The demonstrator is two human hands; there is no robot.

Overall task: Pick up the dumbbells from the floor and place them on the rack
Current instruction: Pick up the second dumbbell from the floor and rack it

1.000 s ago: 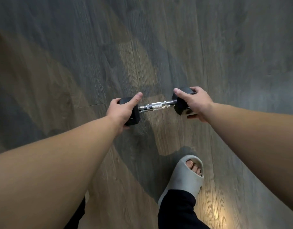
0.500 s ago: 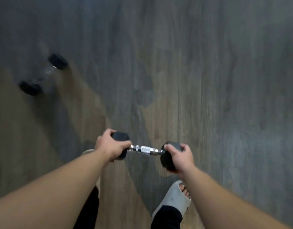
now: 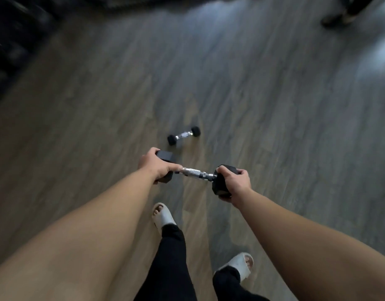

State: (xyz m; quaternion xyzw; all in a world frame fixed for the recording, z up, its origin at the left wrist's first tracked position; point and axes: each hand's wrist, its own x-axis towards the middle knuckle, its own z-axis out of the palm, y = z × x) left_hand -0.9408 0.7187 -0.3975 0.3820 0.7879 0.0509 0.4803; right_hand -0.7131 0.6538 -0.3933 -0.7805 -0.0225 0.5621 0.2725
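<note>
I carry a black hex dumbbell with a chrome handle, off the floor, in front of me. My left hand grips its left head and my right hand grips its right head; the handle between them is bare. A second, smaller-looking dumbbell lies on the wood floor just beyond the one I hold. A dark blurred structure fills the top left corner; I cannot tell whether it is the rack.
My feet in pale slippers stand on the grey-brown plank floor. Another person's foot shows at the top right. The picture is blurred by motion.
The view has swung: the dumbbell on the floor now lies straight ahead rather than far left. The held dumbbell is still in both hands, and dark shapes have come into view at the top.
</note>
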